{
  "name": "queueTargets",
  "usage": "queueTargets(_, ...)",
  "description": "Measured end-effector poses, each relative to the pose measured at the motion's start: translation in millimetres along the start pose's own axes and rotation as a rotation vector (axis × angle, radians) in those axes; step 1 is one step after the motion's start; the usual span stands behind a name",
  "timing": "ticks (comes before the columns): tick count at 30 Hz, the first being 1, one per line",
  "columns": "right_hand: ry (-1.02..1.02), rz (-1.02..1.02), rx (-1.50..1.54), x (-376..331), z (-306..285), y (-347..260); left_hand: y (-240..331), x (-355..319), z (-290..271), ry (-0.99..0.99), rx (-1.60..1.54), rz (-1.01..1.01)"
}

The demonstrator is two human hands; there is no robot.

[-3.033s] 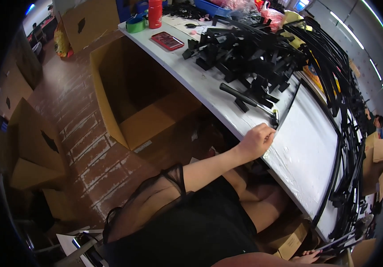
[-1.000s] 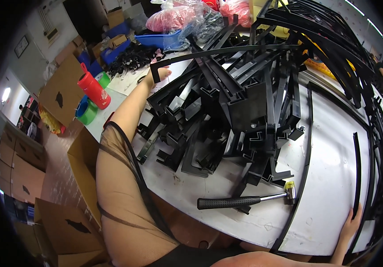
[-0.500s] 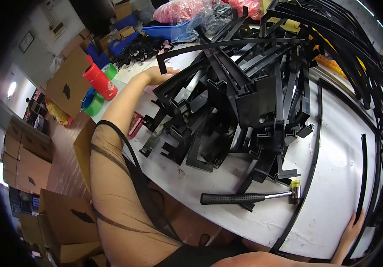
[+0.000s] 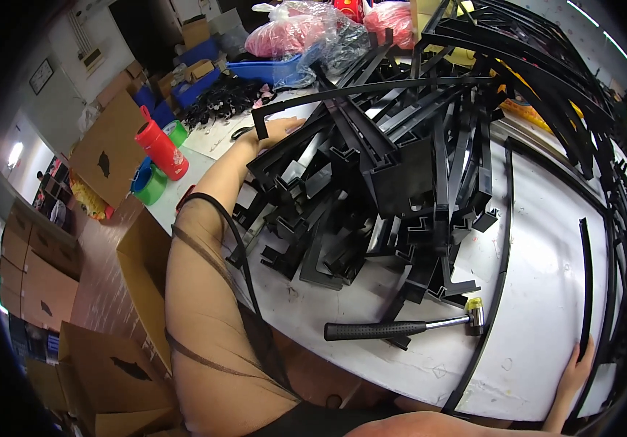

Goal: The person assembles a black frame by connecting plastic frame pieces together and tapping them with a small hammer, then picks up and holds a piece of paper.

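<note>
My left hand (image 4: pixel 280 131) reaches to the far left side of a heap of black angled profiles (image 4: pixel 408 175). Its visible fingers are stretched out, and the heap partly covers them. A long black L-shaped bar (image 4: pixel 371 89) lies across the top, its bent end in front of that hand. A small black curved object (image 4: pixel 240 133) lies beside the wrist. At the lower right, my right hand (image 4: pixel 577 364) is closed round the lower end of a thin black strip (image 4: pixel 585 280). The strip stands out against the white tabletop (image 4: pixel 546 247).
A hammer (image 4: pixel 401 329) with a black grip and yellow tip lies near the front edge. Long black frames (image 4: pixel 604 146) crowd the right. A red bottle (image 4: pixel 162 146) and green tape rolls (image 4: pixel 151 182) sit at the left. Open cardboard boxes (image 4: pixel 113 364) stand below, a blue tray (image 4: pixel 273 71) behind.
My left hand has moved a little to the right, along the heap. The whole view has shifted slightly. My right hand keeps its hold on the strip.
</note>
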State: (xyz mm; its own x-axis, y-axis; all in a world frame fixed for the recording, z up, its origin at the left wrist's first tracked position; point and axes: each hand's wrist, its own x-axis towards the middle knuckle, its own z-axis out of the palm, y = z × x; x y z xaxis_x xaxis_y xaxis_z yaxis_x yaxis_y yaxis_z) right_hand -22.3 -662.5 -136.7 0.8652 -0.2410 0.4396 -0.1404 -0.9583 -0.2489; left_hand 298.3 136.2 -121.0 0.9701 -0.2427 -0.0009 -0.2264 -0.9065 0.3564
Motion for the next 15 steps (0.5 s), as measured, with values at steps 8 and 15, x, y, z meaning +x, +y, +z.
queueTargets(8,0.035,0.005,-0.046,1,6,7,24,-64,-30,-0.122,0.378,-0.115)
queueTargets(15,0.006,-0.002,-0.035,1,-1,1,23,-88,-30,-0.062,0.656,-0.127)
